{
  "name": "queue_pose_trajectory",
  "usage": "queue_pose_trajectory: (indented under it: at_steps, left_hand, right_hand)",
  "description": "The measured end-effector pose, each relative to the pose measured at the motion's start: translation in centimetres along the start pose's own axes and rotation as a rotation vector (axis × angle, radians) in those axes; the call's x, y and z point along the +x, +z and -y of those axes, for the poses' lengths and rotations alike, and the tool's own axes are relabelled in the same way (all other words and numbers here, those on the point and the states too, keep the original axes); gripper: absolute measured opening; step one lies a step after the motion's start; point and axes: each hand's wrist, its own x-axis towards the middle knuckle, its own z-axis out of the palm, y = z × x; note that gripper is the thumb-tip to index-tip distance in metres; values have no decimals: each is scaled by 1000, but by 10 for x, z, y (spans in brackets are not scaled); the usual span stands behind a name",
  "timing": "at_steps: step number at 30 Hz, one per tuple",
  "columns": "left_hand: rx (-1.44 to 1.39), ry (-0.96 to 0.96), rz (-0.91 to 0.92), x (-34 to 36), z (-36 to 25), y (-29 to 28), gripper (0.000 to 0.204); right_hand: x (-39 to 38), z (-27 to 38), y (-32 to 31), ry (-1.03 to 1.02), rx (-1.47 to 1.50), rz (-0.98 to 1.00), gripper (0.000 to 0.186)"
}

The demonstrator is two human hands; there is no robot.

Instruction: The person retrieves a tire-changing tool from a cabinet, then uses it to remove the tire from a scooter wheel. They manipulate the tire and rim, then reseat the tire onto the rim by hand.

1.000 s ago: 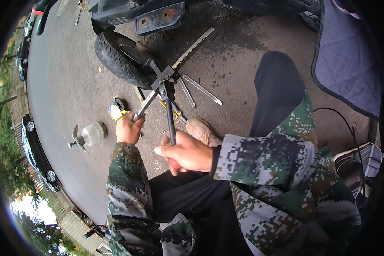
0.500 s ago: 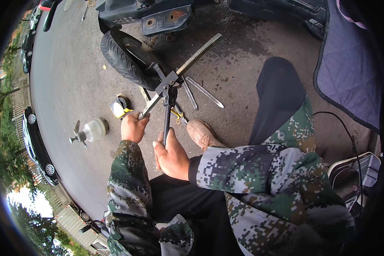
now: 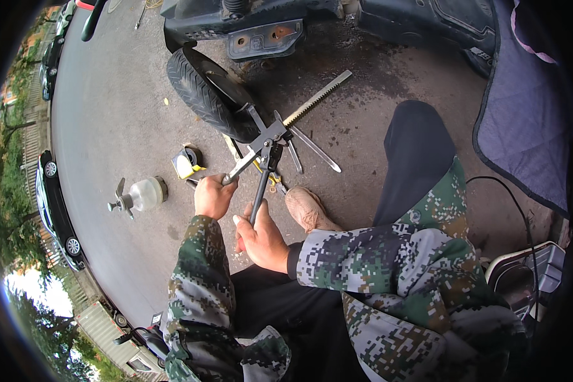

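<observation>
A black tire (image 3: pixel 213 102) stands tilted on the pavement ahead of me. At its lower edge sits a ratcheting bead breaker (image 3: pixel 270 143) with a long toothed bar (image 3: pixel 318 99). My left hand (image 3: pixel 214 196) is closed round the near end of that bar. In my right hand (image 3: pixel 263 239) I grip the dark lever (image 3: pixel 260 198) of the same tool, fingers wrapped round it. Two metal tire irons (image 3: pixel 317 149) lie on the ground just beyond the tool. Yellow-handled pliers (image 3: pixel 275 181) rest near my shoe (image 3: pixel 309 209), partly behind the lever.
A clear spray bottle (image 3: pixel 145 194) lies on its side at left, near a roll of black tape in a yellow-white wrapper (image 3: pixel 188 160). A scooter body (image 3: pixel 261 28) spans the top. A quilted cover (image 3: pixel 522 108) hangs at right, above a black cable (image 3: pixel 528 216).
The whole scene sits slightly lower and further right in view. Both hands keep their grips on the bead breaker, with little visible movement of the tool against the tire.
</observation>
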Motion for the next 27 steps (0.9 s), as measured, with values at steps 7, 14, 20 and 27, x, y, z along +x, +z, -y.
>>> queue_pose_trajectory:
  at_steps: [7, 14, 20, 27]
  left_hand:
    - [-325, -128, 308, 16, -3, -20, 51]
    - [-334, -138, -243, 150, -100, -58, 135]
    - [21, -242, -258, 198, -76, -86, 96]
    - [-10, -164, -448, 201, -51, -86, 72]
  right_hand:
    - [-13, -2, -42, 120, -147, 76, 23]
    - [-3, 3, -74, 60, -226, 22, 22]
    - [-9, 3, -62, 86, -226, 111, 22]
    - [-9, 2, -63, 96, -325, 157, 21]
